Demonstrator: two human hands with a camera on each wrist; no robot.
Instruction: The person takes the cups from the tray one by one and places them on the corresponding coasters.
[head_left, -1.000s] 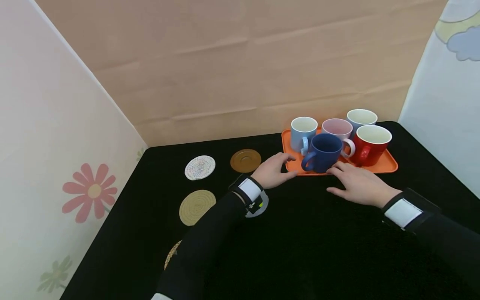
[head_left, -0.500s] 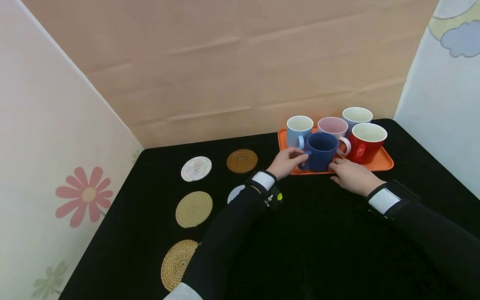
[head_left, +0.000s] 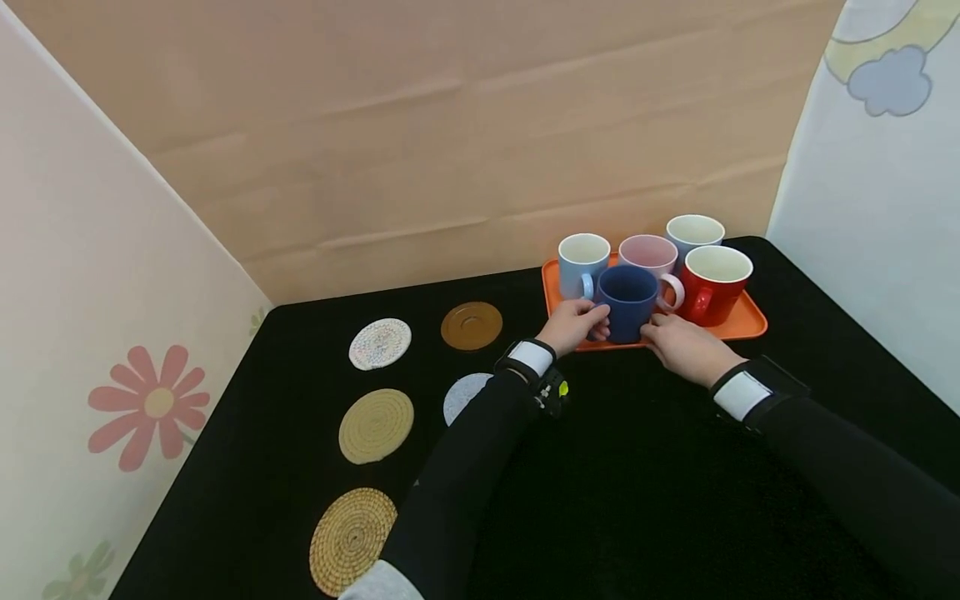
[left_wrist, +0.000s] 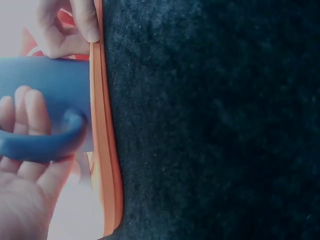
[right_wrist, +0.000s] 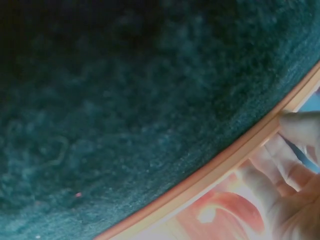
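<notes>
At one o'clock, your left hand (head_left: pixel 572 325) grips the dark blue mug (head_left: pixel 628 304), likely for control. Your right hand (head_left: pixel 688 348) touches the orange tray (left_wrist: pixel 102 125); I can't tell whether it grips.

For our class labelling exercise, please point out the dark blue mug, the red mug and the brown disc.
Dark blue mug (head_left: pixel 628 310): head view, on its outer wall.
Red mug (head_left: pixel 727 298): head view, on its outer wall.
Brown disc (head_left: pixel 472 326): head view, on its upper surface.
</notes>
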